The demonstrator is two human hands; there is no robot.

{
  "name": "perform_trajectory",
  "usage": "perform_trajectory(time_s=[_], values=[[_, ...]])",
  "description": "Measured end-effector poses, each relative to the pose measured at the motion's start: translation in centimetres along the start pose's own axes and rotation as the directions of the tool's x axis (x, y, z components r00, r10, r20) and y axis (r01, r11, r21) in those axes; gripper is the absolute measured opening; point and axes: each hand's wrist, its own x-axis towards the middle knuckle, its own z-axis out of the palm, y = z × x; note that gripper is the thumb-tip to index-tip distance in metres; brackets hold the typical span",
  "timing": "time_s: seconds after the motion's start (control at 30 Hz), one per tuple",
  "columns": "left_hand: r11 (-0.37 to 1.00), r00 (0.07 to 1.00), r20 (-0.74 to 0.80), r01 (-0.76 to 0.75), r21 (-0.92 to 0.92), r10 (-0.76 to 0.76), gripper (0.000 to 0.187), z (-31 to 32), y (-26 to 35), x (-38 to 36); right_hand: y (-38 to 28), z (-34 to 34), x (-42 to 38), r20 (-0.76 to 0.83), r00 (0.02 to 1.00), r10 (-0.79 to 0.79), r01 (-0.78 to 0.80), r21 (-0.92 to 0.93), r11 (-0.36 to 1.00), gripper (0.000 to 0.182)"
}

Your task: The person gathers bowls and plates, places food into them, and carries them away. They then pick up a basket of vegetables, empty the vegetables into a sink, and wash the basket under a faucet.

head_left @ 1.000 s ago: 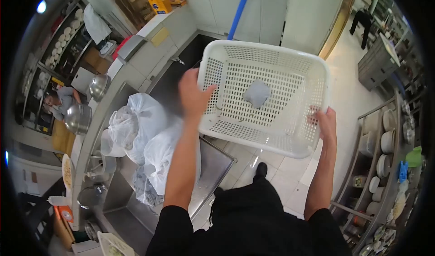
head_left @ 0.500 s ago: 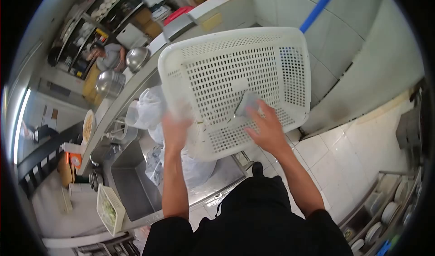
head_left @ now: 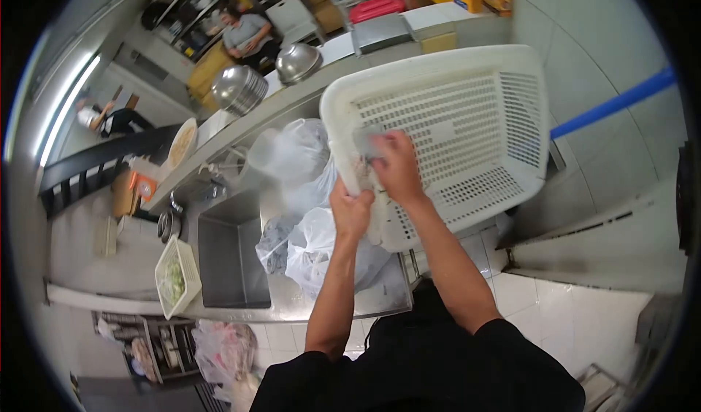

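A large white perforated plastic basket (head_left: 434, 63) is tilted toward me, its inside facing the camera. My left hand (head_left: 352, 211) is closed around its left rim, thumb on top. Inside the basket's left end, my right hand (head_left: 398, 170) pinches a small grey piece (head_left: 367, 139), blurred by motion, against or close to the wall. Its exact kind cannot be made out. Small bits of debris (head_left: 361, 167) cling to the wall beneath it. White plastic bags (head_left: 318, 244) lie on the steel counter left of the basket.
To the left is a steel sink (head_left: 232, 255), with a small basket of greens (head_left: 175, 280) at its edge. Metal bowls (head_left: 241, 89) stand on the ledge behind. A blue pole (head_left: 613, 109) leans on the right. Two people (head_left: 248, 36) are in the background.
My right hand has moved left with the grey piece, from the basket's middle to its left end. My left hand now grips the rim. The view has shifted, and the basket appears further right.
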Motion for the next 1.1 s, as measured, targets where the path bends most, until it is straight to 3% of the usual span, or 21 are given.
perform_trajectory(time_s=[0.03, 0.1, 0.13, 0.23, 0.27, 0.33, 0.4, 0.47, 0.5, 0.53, 0.6, 0.67, 0.73, 0.77, 0.83, 0.87, 0.93, 0.97, 1.03, 1.07, 1.1], values=[[1.0, 1.0, -0.002, 0.023, 0.006, -0.023, 0.041, 0.6, 0.3, -0.2, -0.1, -0.2, 0.2, 0.016, 1.0, 0.0, -0.001, 0.022, 1.0, 0.025], [0.995, 0.995, -0.033, 0.098, 0.022, -0.097, 0.043, -0.1, 0.9, 0.3, 0.2, -1.2, 0.2, 0.362, 0.931, -0.045, 0.107, -0.155, 0.982, 0.019], [0.987, 0.985, -0.059, 0.163, 0.011, -0.162, 0.045, -0.2, 1.2, 0.7, 1.1, -1.5, -0.5, 0.372, 0.926, -0.056, 0.117, -0.143, 0.983, 0.019], [0.991, 0.987, -0.095, 0.129, -0.027, -0.131, 0.045, 1.4, 1.0, 1.2, 3.9, -2.0, -3.4, 0.75, 0.655, -0.09, 0.294, -0.144, 0.945, 0.02], [0.994, 0.989, -0.098, 0.105, -0.017, -0.106, 0.043, 2.1, 0.9, 1.0, 4.1, -3.0, -2.6, 0.753, 0.652, -0.092, 0.295, -0.139, 0.945, 0.02], [0.993, 0.99, -0.129, 0.077, 0.092, -0.064, 0.043, 3.6, 0.8, -0.3, 4.2, -4.8, -0.3, 0.891, 0.393, 0.229, -0.011, -0.245, 0.97, 0.021], [0.98, 0.989, -0.149, 0.032, 0.198, -0.002, 0.043, 4.5, 2.1, -0.2, 4.6, -5.0, 1.3, 0.826, 0.48, 0.296, -0.157, -0.251, 0.955, 0.026], [0.957, 0.989, -0.147, 0.074, 0.281, -0.033, 0.045, 5.3, 3.2, -1.3, 4.0, -5.0, 1.0, 0.597, 0.802, 0.017, -0.083, 0.083, 0.993, 0.028], [0.951, 0.987, -0.153, 0.098, 0.294, -0.054, 0.045, 4.9, 2.9, -2.3, 3.1, -5.0, -0.3, 0.554, 0.829, 0.074, -0.156, 0.103, 0.982, 0.023], [0.969, 0.987, -0.16, 0.07, 0.238, -0.032, 0.045, 4.2, 2.4, -2.1, 3.6, -5.2, -1.7, 0.552, 0.831, 0.076, -0.161, 0.107, 0.981, 0.023], [0.984, 0.986, -0.169, 0.028, 0.176, 0.003, 0.045, 4.4, 1.4, -1.5, 5.0, -5.6, -4.0, 0.812, 0.582, -0.036, -0.007, 0.05, 0.999, 0.019], [0.99, 0.978, -0.209, 0.039, 0.137, -0.01, 0.044, 4.7, 0.6, -2.2, 6.2, -6.6, -2.5, 0.845, 0.533, -0.03, 0.09, -0.021, 0.996, 0.02], [0.989, 0.972, -0.235, 0.028, 0.144, 0.007, 0.043, 4.1, 1.7, -3.0, 7.3, -9.2, 0.2, 0.927, 0.359, 0.106, 0.407, -0.258, 0.876, 0.021], [0.99, 0.962, -0.272, 0.003, 0.14, 0.035, 0.042, 3.9, 2.5, -2.9, 8.4, -10.2, 1.2, 0.928, 0.358, 0.105, 0.418, -0.26, 0.87, 0.021], [0.978, 0.972, -0.233, 0.027, 0.209, 0.023, 0.041, 3.2, 3.4, -3.0, 9.5, -11.1, 1.7, 0.702, 0.676, 0.225, -0.155, -0.163, 0.974, 0.023], [0.975, 0.976, -0.219, 0.039, 0.22, 0.011, 0.041, 2.9, 3.5, -2.9, 8.6, -10.4, 0.8, 0.711, 0.669, 0.215, -0.152, -0.152, 0.977, 0.023], [0.969, 0.972, -0.235, 0.041, 0.242, 0.018, 0.043, 3.2, 1.5, -2.9, 5.8, -7.4, -1.7, 0.548, 0.834, 0.056, -0.117, 0.077, 0.99, 0.024], [0.979, 0.972, -0.222, -0.034, 0.2, 0.079, 0.044, 4.1, 2.2, -3.0, 4.6, -5.3, -3.1, 0.685, 0.613, 0.392, -0.49, -0.059, 0.87, 0.021], [0.968, 0.973, -0.216, -0.027, 0.249, 0.083, 0.044, 4.8, 3.1, -3.1, 2.2, -4.9, -5.1, 0.625, 0.778, 0.071, -0.009, -0.102, 0.995, 0.019], [0.966, 0.966, -0.234, -0.044, 0.256, 0.107, 0.044, 4.6, 2.9, -3.0, 2.4, -4.1, -4.8, 0.622, 0.782, 0.041, 0.013, -0.082, 0.997, 0.019], [0.939, 0.963, -0.189, -0.126, 0.319, 0.193, 0.045, 4.6, 2.5, -2.9, 3.5, -3.6, -4.5, 0.76, 0.643, 0.094, -0.038, -0.091, 0.995, 0.018]])
